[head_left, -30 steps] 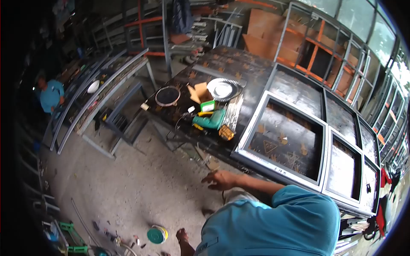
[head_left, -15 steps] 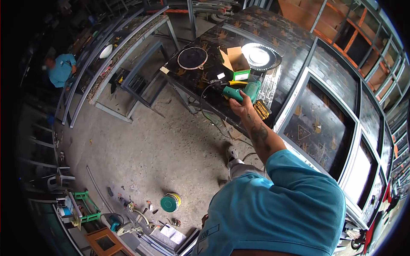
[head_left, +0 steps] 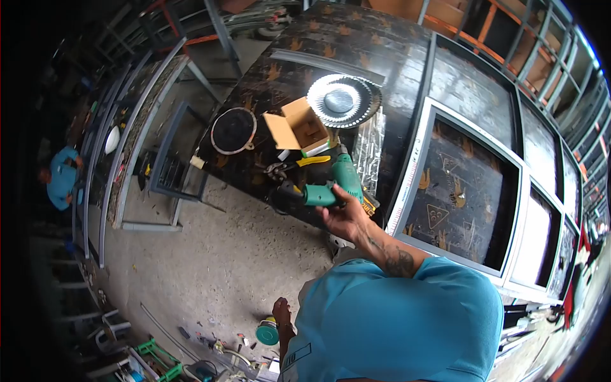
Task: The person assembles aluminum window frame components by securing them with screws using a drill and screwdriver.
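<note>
My right hand (head_left: 347, 213) is closed around the handle of a green power drill (head_left: 347, 175) over the near edge of the dark table. The drill's chuck points away from me, toward a round, ribbed silver metal disc (head_left: 339, 102). Metal snips (head_left: 312, 161) with yellow grips lie left of the drill. Beyond them an open cardboard box (head_left: 298, 127) stands with its flaps up. A yellow and black object (head_left: 370, 205) is partly hidden beside my right hand. My left hand (head_left: 282, 311) hangs low at my side; its fingers are too dark and small to read.
A round black piece with a pale rim (head_left: 233, 130) lies at the table's left. White-edged framed panels (head_left: 407, 172) extend on the right. A co-worker (head_left: 62, 179) is by the metal-framed bench (head_left: 143, 226) at left. A green-lidded bucket (head_left: 267, 332) stands on the floor.
The view has turned, so the table items sit farther left. My right hand keeps its hold on the drill, whose chuck now shows. My left hand has come into clear view.
</note>
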Demonstrator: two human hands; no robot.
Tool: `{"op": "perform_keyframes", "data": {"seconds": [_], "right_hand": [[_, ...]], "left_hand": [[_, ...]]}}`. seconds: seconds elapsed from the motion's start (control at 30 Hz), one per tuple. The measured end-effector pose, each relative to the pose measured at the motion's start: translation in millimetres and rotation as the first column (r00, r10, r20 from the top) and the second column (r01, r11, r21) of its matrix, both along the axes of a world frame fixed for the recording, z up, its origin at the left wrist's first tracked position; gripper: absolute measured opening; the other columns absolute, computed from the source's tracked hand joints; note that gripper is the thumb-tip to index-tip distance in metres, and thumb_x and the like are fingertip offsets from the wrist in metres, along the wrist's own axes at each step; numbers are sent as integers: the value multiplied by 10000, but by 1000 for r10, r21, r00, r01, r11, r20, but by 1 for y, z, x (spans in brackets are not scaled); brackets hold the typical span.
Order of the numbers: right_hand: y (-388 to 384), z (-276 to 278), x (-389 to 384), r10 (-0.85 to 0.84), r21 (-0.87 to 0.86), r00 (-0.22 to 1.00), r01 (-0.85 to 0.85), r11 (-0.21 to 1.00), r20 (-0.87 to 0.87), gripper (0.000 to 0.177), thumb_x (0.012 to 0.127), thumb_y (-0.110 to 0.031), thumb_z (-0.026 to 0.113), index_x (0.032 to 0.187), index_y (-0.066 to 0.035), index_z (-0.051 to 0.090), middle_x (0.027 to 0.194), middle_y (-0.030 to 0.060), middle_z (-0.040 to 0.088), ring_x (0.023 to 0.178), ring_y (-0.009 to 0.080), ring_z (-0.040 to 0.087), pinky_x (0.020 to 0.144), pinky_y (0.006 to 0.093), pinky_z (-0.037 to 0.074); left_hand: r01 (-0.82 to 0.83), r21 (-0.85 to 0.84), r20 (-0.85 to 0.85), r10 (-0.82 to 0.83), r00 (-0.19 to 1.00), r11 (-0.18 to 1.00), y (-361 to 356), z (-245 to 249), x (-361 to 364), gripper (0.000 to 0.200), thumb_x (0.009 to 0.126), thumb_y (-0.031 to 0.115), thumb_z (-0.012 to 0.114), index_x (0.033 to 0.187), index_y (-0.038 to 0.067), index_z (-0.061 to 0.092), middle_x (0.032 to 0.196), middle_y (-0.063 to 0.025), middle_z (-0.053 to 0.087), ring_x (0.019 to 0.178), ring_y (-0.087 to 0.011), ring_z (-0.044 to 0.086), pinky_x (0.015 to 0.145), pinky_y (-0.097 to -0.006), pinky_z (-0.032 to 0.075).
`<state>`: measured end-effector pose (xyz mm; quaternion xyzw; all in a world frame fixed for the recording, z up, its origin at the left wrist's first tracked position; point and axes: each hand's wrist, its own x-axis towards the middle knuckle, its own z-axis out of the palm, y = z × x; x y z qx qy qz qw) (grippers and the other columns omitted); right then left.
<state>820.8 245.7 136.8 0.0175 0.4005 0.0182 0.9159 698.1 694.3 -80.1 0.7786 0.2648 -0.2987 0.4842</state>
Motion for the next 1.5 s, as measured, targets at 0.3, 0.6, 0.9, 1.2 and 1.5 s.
{"op": "perform_keyframes", "data": {"seconds": [0.3, 0.6, 0.9, 1.2, 1.5], "right_hand": [[-153, 39, -8, -317, -483, 912, 407, 775, 260, 362, 869, -381, 689, 1114, -134, 587, 939, 46, 629, 693, 167, 602, 564, 296, 442], [-329, -56, 165, -694, -518, 682, 690, 506, 229, 293, 905, -351, 676, 1043, -100, 612, 849, 62, 647, 733, 202, 651, 626, 361, 558], [-196, -11, 88, -501, -804, 833, 455, 382, 233, 474, 919, -172, 644, 1322, 22, 486, 1037, 119, 623, 857, 203, 650, 625, 322, 569], [224, -50, -281, -166, -652, 671, -741, -162, -722, 452, 851, -281, 668, 1241, -67, 590, 1082, 185, 678, 988, 353, 667, 837, 440, 539], [523, -183, -560, -605, -653, -296, 535, 537, -739, 388, 860, -254, 650, 1203, -74, 622, 919, 93, 688, 749, 199, 673, 582, 363, 533]], "left_hand": [[231, -2, 12, -231, 973, 973, -7, 7, 87, 344, 879, 274, 646, 1133, 42, 669, 792, -52, 648, 583, -119, 559, 465, -276, 453], [683, 84, -193, -661, 726, 726, 15, -10, 154, 326, 892, 284, 627, 1086, 27, 675, 837, -65, 678, 650, -159, 624, 556, -308, 509], [815, 7, -120, -808, 576, 580, -28, -34, 262, 305, 900, 295, 621, 1036, 28, 677, 793, -59, 662, 622, -162, 607, 555, -320, 501], [996, 38, -168, -983, -71, -78, -48, -40, 299, 294, 909, 306, 616, 986, 30, 678, 749, -52, 647, 595, -166, 590, 554, -332, 493], [959, 89, -37, -963, -266, -269, -182, -36, 227, 233, 917, 296, 624, 902, 65, 654, 699, -25, 606, 525, -146, 532, 451, -328, 426]]}}
